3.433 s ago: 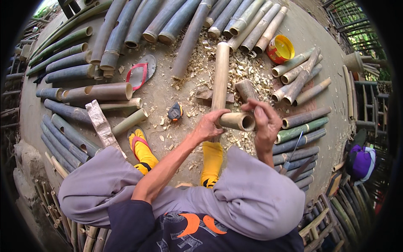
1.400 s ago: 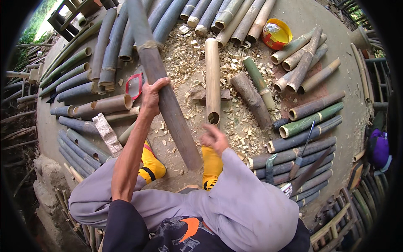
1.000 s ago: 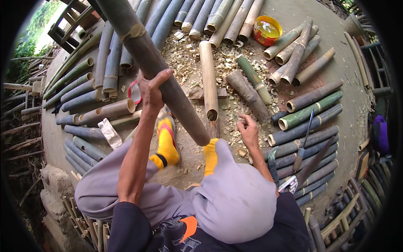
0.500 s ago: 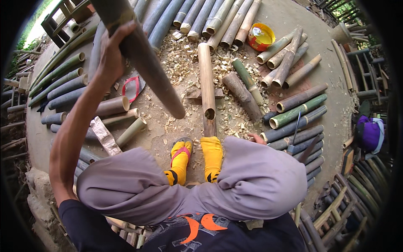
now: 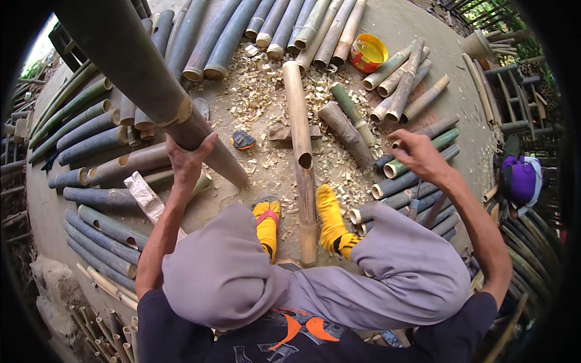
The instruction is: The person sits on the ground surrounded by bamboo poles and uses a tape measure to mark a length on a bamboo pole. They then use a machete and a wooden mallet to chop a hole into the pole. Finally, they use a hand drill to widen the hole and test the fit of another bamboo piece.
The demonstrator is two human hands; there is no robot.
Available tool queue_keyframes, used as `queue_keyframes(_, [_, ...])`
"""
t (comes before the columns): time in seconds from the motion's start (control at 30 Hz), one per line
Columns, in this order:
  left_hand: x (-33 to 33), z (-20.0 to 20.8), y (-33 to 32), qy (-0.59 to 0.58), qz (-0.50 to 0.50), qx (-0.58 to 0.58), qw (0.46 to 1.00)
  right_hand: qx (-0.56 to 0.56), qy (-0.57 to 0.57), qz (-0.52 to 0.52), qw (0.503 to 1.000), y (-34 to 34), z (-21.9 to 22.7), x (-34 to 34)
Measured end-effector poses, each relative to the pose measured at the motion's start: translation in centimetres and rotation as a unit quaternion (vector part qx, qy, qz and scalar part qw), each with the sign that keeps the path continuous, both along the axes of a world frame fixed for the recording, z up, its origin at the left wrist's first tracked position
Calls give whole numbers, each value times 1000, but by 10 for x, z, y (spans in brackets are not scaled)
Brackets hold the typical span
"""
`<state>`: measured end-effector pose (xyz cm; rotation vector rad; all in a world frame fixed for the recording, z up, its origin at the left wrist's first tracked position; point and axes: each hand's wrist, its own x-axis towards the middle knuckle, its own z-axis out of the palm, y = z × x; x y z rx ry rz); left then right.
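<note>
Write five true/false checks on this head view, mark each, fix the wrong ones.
1. Left grip holds a thick dark bamboo tube. True.
2. Right grip holds that same tube. False: it is apart from it, near the tubes lying at right.
3. The tub is blue. False: red and yellow.
4. Pale shavings lie on the ground. True.
5. The left foot wears a red-strapped sandal. True.
</note>
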<state>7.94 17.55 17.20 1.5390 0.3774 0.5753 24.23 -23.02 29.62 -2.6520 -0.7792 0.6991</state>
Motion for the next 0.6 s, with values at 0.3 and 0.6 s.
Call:
queue_keyframes(0.3, [1,-2,-2,128,-80,-23,988,31,194,-87,977,52,-237,-23])
queue_keyframes(0.6, [-20,-75,-32,298,-157,24,941,308,303,-299,851,112,-304,-43])
